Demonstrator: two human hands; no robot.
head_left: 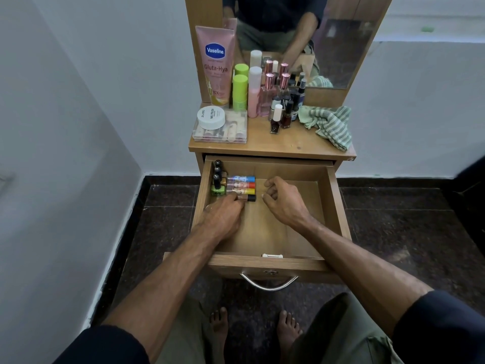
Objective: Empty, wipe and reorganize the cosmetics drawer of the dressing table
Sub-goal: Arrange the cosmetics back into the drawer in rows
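I see the dressing table [273,145] filling the upper centre of the frame, its top crowded at the back and bare only along the front edge. Below it the drawer [338,206] stands pulled far out at centre frame; most of its wooden floor is bare to the right and toward the front wall, while the upper left corner is packed. My left hand [223,214] lies low in the left of the drawer, fingers curled down over the black-capped tube [249,198], the nearest of a row of four small tubes [242,185] lying side by side. My right hand [283,200] hovers mid-drawer just right of that row, fingers loosely curled, holding nothing. Nail polish bottles [217,179] stand against the drawer's left wall, touching the tubes' left ends. On the tabletop, a striped cloth [330,124] hangs near the right edge, and a clear box [220,130] sits at the left edge.
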